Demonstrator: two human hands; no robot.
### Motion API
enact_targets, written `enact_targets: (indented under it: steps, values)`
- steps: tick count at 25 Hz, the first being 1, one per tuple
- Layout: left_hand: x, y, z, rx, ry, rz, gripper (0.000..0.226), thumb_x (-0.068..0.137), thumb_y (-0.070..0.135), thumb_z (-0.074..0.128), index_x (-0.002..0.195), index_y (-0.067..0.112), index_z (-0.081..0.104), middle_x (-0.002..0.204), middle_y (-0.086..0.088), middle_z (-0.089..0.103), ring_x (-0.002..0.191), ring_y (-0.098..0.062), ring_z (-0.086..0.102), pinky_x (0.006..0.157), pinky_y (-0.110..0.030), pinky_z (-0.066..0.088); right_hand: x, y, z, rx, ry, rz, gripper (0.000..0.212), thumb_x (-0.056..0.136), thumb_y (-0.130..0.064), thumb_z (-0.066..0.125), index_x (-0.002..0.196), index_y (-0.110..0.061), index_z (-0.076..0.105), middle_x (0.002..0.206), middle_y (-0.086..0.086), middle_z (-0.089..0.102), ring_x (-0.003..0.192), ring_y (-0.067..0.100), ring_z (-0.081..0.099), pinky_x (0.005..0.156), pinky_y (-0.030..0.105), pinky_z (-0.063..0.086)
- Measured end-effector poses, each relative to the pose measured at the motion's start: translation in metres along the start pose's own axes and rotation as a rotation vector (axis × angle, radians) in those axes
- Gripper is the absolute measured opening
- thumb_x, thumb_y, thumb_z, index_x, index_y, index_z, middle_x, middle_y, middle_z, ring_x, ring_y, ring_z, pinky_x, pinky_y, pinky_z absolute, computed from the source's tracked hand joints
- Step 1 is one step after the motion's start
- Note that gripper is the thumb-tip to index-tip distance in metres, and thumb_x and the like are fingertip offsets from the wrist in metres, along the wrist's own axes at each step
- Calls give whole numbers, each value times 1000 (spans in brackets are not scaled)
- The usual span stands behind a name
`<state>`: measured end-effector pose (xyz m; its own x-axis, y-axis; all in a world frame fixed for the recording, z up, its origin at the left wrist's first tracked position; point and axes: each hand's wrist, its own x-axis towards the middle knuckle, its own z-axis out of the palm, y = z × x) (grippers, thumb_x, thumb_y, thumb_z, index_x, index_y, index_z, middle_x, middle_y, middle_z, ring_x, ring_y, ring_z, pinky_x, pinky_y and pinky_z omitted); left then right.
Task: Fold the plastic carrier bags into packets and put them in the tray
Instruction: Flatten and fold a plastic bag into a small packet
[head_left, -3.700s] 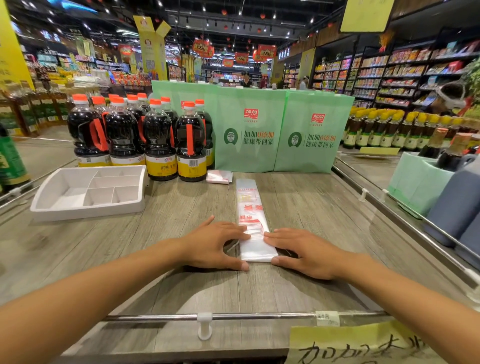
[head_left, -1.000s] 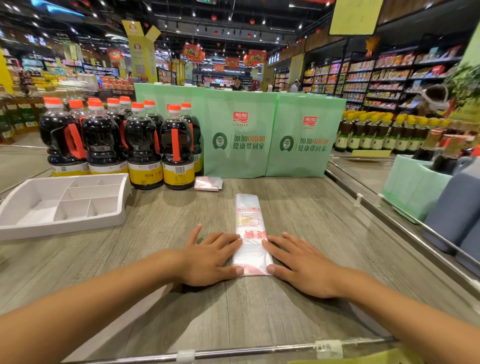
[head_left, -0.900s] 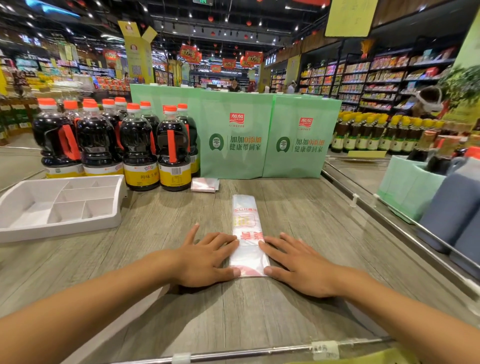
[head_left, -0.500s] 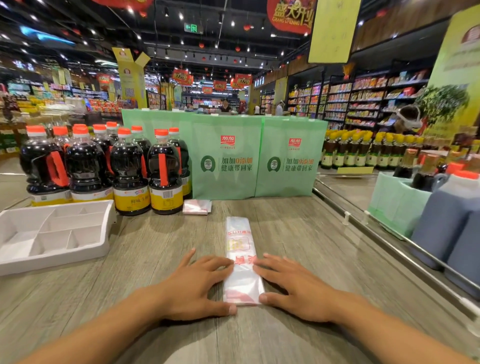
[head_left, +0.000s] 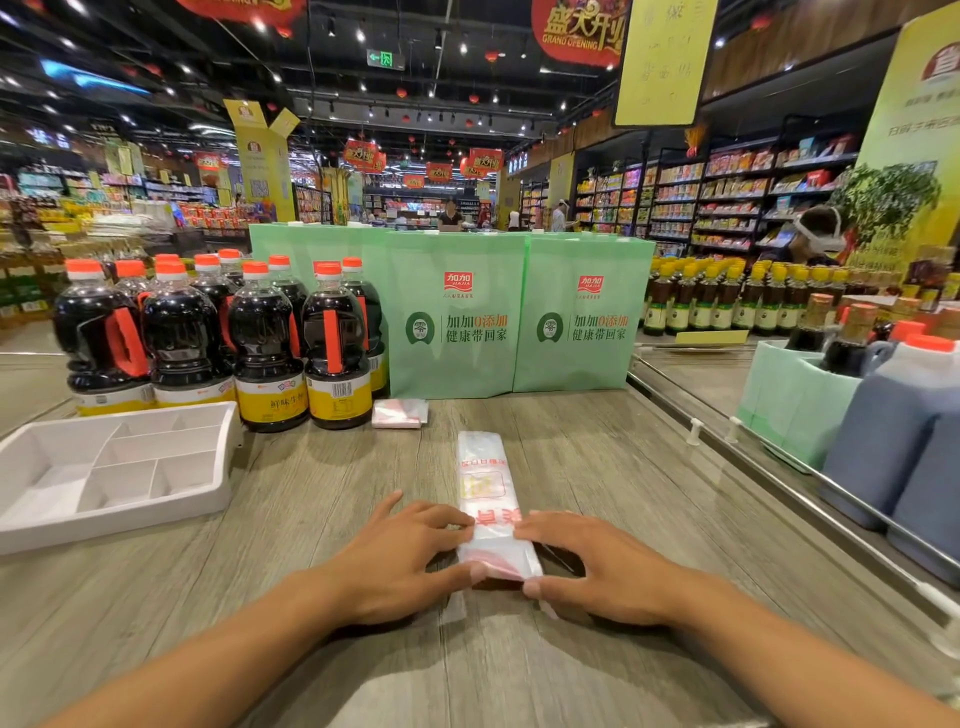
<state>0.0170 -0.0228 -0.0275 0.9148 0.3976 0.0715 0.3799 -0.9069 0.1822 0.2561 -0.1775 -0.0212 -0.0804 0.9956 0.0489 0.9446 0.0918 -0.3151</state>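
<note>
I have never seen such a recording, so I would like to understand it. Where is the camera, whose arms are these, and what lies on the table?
There is no machine here. The camera sits on a person's head and looks forward and down, so the two bare arms are that person's own. The left hand and the right hand pinch the near end of a plastic carrier bag, which is folded into a long strip on the wooden table. At the left stands a white tray with several compartments. Behind it are soy sauce bottles, with a small folded packet beside them, then green shopping bags.
</note>
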Motion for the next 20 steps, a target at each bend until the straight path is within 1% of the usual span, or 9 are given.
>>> enact_targets:
  steps: [3,5,7,9,11,12,15,17,20]
  values:
    - [2,2,-1,-37,38,29,78,84,90,20,135,47,59,144,27,48,135,5,36,124,-42,6,0,-6,-3,74,64,1,51,101,-68,38,137,-38,57,134,-24,59,124,0,54,103,32,47]
    - [3,2,1,-72,92,32,74,85,88,21,121,44,69,125,30,57,122,9,45,122,-38,14,1,-8,-3,104,115,14,54,102,-68,31,121,-31,66,116,-17,66,105,7,62,90,37,52]
    - [6,1,4,-100,162,44,67,91,81,28,98,33,74,100,27,62,102,5,55,114,-34,29,1,-7,-1,130,156,24,59,100,-70,32,104,-24,68,99,-10,67,90,13,64,80,44,52]
    - [9,-1,7,-139,230,81,59,97,68,38,81,22,72,83,14,64,83,-5,58,95,-35,44,2,-5,0,160,172,28,43,99,-61,46,99,-24,69,93,-12,67,86,12,63,78,40,52]
    - [9,-1,8,-210,270,124,55,100,58,46,72,17,68,75,7,61,73,-11,58,79,-37,49,5,-4,2,222,171,41,24,101,-42,55,103,-26,72,97,-21,69,91,4,65,82,28,53]
    - [9,-1,7,-256,269,129,52,100,55,49,71,15,67,74,6,61,71,-12,58,76,-36,49,6,-3,3,251,171,60,22,102,-37,55,103,-24,74,98,-21,70,93,2,65,84,27,53]
    - [8,1,6,-392,214,54,36,99,47,60,81,21,76,82,12,69,80,-8,64,78,-35,52,12,3,9,256,173,90,28,104,-34,54,94,-15,72,100,-11,69,93,9,65,88,35,53]
    - [9,2,8,-393,222,-5,30,98,48,62,84,25,76,83,13,71,82,-7,65,82,-36,52,14,3,9,273,174,110,27,104,-32,55,89,-17,72,101,-9,65,94,7,62,89,30,51]
    - [12,4,13,-313,298,-81,29,96,49,64,77,28,68,79,17,68,81,-4,63,92,-38,46,16,-2,7,283,192,151,32,103,-30,59,72,-32,64,96,-11,60,88,2,58,78,16,44]
